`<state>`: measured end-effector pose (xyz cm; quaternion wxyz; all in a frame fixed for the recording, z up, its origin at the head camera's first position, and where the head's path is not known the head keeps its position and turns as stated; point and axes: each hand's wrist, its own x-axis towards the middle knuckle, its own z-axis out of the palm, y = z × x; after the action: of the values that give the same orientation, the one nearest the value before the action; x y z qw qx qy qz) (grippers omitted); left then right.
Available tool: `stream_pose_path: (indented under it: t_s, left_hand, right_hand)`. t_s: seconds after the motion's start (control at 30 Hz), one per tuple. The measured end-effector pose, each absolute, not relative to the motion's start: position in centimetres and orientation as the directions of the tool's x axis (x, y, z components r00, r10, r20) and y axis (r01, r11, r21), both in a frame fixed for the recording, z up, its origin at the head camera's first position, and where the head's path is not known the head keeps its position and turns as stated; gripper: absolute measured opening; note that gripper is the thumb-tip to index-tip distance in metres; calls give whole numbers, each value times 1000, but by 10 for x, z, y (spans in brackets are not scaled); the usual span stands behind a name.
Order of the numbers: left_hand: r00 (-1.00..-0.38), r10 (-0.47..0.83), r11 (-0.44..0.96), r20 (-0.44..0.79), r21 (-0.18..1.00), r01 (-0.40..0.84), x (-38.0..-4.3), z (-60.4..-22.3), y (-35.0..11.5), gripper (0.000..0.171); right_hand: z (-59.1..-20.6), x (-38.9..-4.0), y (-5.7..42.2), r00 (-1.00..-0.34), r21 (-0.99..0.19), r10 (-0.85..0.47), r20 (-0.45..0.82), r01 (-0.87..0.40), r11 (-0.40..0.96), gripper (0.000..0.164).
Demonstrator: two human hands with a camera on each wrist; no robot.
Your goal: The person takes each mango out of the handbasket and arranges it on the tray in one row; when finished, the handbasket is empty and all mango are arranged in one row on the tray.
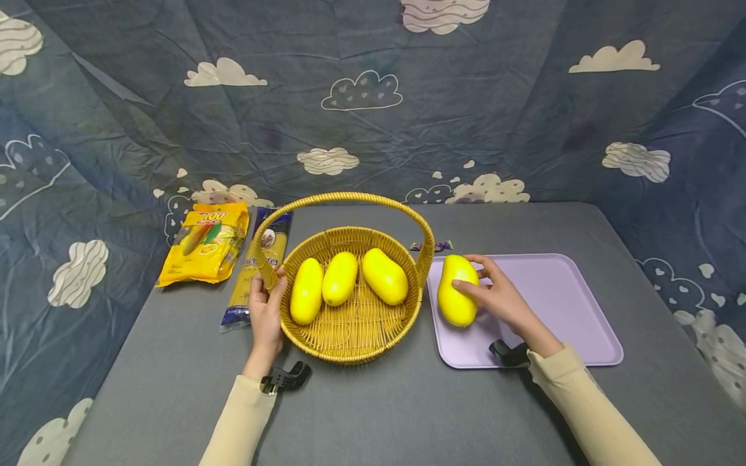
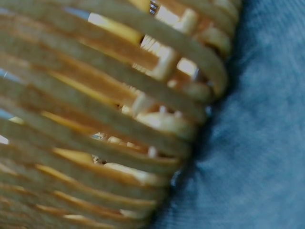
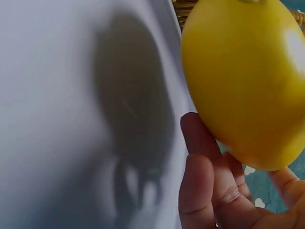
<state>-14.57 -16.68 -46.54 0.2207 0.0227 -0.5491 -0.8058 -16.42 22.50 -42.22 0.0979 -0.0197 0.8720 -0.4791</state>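
A round wicker basket (image 1: 350, 353) with a tall arched handle stands mid-table. Three yellow mangoes lie in it: one at the left (image 1: 306, 291), one in the middle (image 1: 340, 279), one at the right (image 1: 385, 277). My left hand (image 1: 267, 317) grips the basket's left rim near the handle's base; the left wrist view shows only the woven wall (image 2: 95, 109) close up. With thumb and fingers, my right hand (image 1: 501, 294) holds another yellow mango (image 1: 457, 291) over the left part of a lilac tray (image 1: 559, 310). The right wrist view shows this mango's shadow on the tray.
Left of the basket lie a yellow snack bag (image 1: 206, 243) and a blue-ended pasta packet (image 1: 241, 291), partly behind the handle and left hand. A small purple-wrapped item (image 1: 444, 246) lies behind the tray's left corner. Cloud-patterned cloth (image 1: 361, 136) hangs behind the grey table (image 1: 373, 414).
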Motion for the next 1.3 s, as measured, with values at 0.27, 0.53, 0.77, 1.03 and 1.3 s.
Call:
stream_pose_path:
  t_s: [0.27,0.53,0.77,1.03,1.3]
  left_hand:
    - [-901,-378,-308,210,890,337,-146,-466,-167,40]
    - [-902,-378,-308,209,890,335,-146,-466,-167,39]
    - [-902,-379,-301,206,894,331,-146,-466,-167,34]
    - [-904,-377,-294,204,899,325,-146,-466,-167,25]
    - [-901,-378,-297,213,894,336,-146,-465,-167,26]
  right_hand:
    - [-428,-172,223,-970,-815,-129,-205,96,572,77]
    - [-430,-175,220,-968,-784,-147,-203,70,617,77]
    - [-430,-179,221,-958,-783,-166,-232,83,617,73]
    - [-431,-181,225,-933,-761,-179,-313,133,635,73]
    - [-433,-183,227,-919,-758,-182,-351,164,632,77]
